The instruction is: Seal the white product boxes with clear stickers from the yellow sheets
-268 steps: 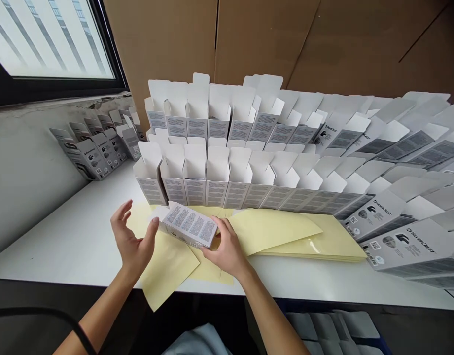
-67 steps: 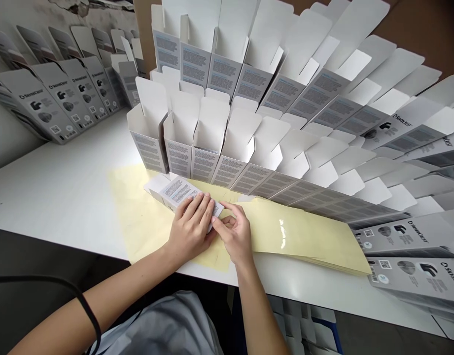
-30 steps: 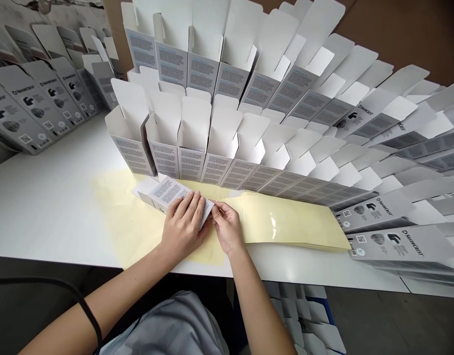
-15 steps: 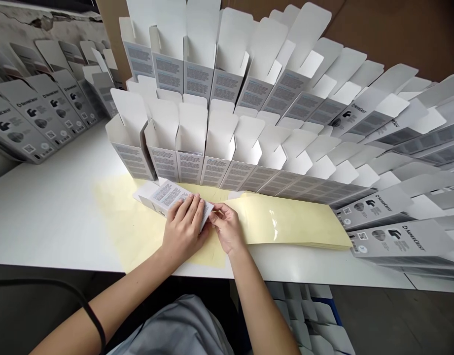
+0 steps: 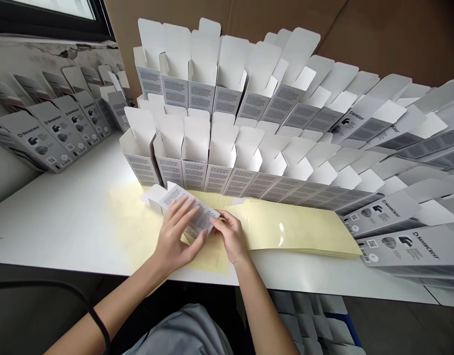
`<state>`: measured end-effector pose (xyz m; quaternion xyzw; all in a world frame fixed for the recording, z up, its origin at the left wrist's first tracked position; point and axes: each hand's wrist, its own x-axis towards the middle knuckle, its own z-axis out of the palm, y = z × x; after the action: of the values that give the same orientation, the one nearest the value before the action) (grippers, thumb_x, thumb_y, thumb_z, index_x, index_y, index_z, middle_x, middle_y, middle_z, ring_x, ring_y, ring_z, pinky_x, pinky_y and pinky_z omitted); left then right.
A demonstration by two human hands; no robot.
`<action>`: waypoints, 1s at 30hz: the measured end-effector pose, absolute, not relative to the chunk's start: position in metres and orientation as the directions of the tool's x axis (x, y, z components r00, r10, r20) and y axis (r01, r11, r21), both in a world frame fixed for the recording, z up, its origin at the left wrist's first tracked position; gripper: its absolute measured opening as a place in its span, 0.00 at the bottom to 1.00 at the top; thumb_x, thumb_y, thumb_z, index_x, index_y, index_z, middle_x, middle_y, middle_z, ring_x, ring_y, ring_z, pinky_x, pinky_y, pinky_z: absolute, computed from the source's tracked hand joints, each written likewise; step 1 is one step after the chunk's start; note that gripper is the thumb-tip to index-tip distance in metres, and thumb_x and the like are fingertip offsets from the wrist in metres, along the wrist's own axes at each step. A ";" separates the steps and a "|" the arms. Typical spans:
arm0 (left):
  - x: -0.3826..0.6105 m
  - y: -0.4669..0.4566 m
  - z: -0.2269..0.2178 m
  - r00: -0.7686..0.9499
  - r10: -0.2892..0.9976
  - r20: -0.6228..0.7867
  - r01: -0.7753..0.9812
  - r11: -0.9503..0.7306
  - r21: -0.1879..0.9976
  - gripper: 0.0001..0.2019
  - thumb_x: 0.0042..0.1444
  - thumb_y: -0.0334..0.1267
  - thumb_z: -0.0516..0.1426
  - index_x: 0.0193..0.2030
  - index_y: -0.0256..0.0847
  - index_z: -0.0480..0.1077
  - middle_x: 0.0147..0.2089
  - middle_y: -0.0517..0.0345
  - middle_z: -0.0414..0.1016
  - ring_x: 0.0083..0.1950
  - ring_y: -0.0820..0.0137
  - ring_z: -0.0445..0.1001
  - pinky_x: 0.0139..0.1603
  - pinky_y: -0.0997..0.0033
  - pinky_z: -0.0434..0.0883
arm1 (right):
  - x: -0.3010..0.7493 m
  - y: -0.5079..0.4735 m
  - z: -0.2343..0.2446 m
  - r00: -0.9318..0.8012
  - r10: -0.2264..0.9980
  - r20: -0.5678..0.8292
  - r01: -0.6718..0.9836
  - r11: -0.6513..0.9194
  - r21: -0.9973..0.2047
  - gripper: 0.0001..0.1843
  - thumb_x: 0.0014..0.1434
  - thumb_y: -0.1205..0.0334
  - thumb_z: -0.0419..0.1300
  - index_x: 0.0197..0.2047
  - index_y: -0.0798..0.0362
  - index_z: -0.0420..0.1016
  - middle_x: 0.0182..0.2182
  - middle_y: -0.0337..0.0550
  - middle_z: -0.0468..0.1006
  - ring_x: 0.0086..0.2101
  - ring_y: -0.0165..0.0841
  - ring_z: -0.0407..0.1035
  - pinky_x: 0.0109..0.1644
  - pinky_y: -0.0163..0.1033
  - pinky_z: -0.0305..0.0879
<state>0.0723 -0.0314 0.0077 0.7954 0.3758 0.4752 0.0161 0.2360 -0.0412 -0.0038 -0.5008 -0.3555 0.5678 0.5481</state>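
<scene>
A small white and grey printed carton (image 5: 206, 215) lies tilted over a yellow sheet, its flaps standing out at the left end. My right hand (image 5: 232, 235) pinches the carton's right end, thumb on the printed face and fingers partly hidden behind. Over the carton's near side my left hand (image 5: 177, 241) is spread, fingers apart across the printed face and thumb by the lower edge. Whether its fingertips press on the card is hard to tell. Beneath both hands lies the yellow sheet (image 5: 128, 222) on the white table (image 5: 71, 217).
Rows of upright open-topped cartons (image 5: 195, 175) stand close behind my hands. To the right are a stack of yellow sheets (image 5: 304, 229) and SilverCrest cartons (image 5: 404, 246). More cartons (image 5: 49, 138) stand at the left wall. Below the table edge, a blue crate (image 5: 350, 328) holds more cartons.
My left hand has loosened from the carton, its fingers spreading and its thumb coming into sight. The right hand keeps its grip on the end. The camera view has tilted up slightly.
</scene>
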 end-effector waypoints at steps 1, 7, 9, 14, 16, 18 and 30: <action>0.067 -0.035 0.010 0.180 0.637 0.750 0.612 -0.669 0.422 0.26 0.57 0.37 0.61 0.63 0.42 0.64 0.64 0.41 0.68 0.69 0.50 0.62 0.68 0.41 0.58 | 0.237 -0.043 -0.003 0.106 0.978 -0.178 -0.254 -0.146 -0.956 0.18 0.51 0.51 0.69 0.42 0.52 0.80 0.31 0.40 0.79 0.30 0.32 0.69 0.34 0.36 0.65; 0.050 -0.053 -0.001 -0.199 0.922 0.333 0.456 -0.213 0.864 0.44 0.56 0.47 0.64 0.73 0.46 0.43 0.72 0.33 0.51 0.66 0.47 0.65 0.54 0.47 0.74 | 0.246 -0.060 -0.007 0.089 0.988 -0.125 -0.215 -0.103 -0.971 0.21 0.55 0.49 0.66 0.49 0.51 0.78 0.39 0.44 0.81 0.40 0.39 0.74 0.44 0.41 0.70; 0.054 -0.052 -0.005 -0.117 0.983 0.143 0.229 -0.113 0.967 0.39 0.58 0.48 0.62 0.70 0.46 0.47 0.70 0.32 0.55 0.58 0.53 0.74 0.44 0.57 0.78 | 0.246 -0.066 -0.008 0.077 0.992 -0.098 -0.200 -0.081 -0.976 0.22 0.56 0.48 0.66 0.51 0.51 0.77 0.42 0.45 0.81 0.43 0.40 0.74 0.49 0.43 0.70; 0.072 -0.053 0.007 0.056 0.992 -0.117 -0.052 0.120 0.991 0.28 0.55 0.50 0.64 0.57 0.41 0.61 0.59 0.38 0.72 0.53 0.55 0.78 0.45 0.58 0.80 | 0.243 -0.082 0.000 0.045 0.999 -0.018 -0.107 -0.014 -0.994 0.21 0.59 0.47 0.63 0.50 0.52 0.76 0.42 0.47 0.80 0.42 0.40 0.75 0.47 0.42 0.71; 0.074 -0.056 0.012 0.047 0.993 -0.112 -0.073 0.115 0.991 0.30 0.51 0.51 0.66 0.56 0.42 0.61 0.56 0.40 0.74 0.53 0.54 0.78 0.47 0.55 0.79 | 0.243 -0.087 0.007 0.046 0.998 0.033 -0.065 0.036 -0.997 0.20 0.59 0.48 0.63 0.49 0.51 0.76 0.43 0.48 0.80 0.42 0.41 0.75 0.46 0.42 0.71; 0.072 -0.058 0.017 0.071 0.996 -0.058 -0.092 0.064 0.994 0.32 0.49 0.50 0.68 0.56 0.43 0.62 0.53 0.42 0.76 0.51 0.53 0.79 0.47 0.53 0.79 | 0.244 -0.090 0.014 0.032 0.997 0.071 0.018 0.071 -0.997 0.18 0.60 0.49 0.62 0.49 0.50 0.76 0.45 0.49 0.79 0.42 0.42 0.74 0.45 0.43 0.71; 0.021 -0.027 0.078 0.165 0.957 0.240 -0.225 -0.200 0.954 0.26 0.45 0.43 0.71 0.52 0.43 0.71 0.50 0.46 0.80 0.52 0.50 0.79 0.52 0.49 0.78 | 0.224 -0.043 0.105 -0.213 0.933 0.291 0.331 0.349 -0.877 0.27 0.56 0.59 0.66 0.58 0.42 0.69 0.55 0.46 0.74 0.53 0.44 0.69 0.56 0.50 0.68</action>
<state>0.0207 -0.0268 0.0780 0.5438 0.3365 0.5517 0.5354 0.2238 -0.0432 0.1054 -0.4531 -0.6972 0.3467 0.4341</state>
